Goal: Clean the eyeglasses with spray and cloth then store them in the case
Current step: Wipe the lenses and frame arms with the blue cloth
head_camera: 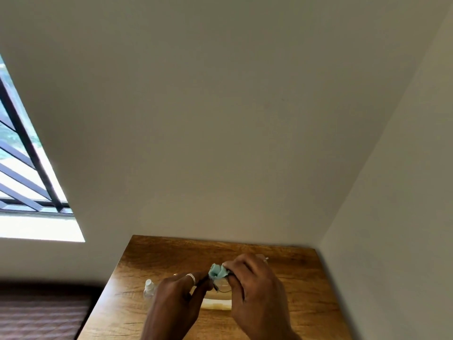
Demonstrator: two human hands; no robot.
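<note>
Above the wooden table (306, 290) I hold thin dark-framed eyeglasses (221, 288) between both hands. My left hand (179, 295), with a ring on one finger, pinches the frame's left end. My right hand (252, 285) pinches a crumpled light-blue cloth (217, 270) against the right lens. Most of the frame is hidden by my fingers. A small clear spray bottle (149, 288) with a white cap stands on the table left of my left hand. A pale, cream-coloured case (217, 304) lies on the table under my hands, partly hidden.
The table stands in a corner, with plain walls behind it and to the right. A window with dark bars (22, 168) is at the left. A dark brown quilted surface (44, 315) lies left of the table, lower down.
</note>
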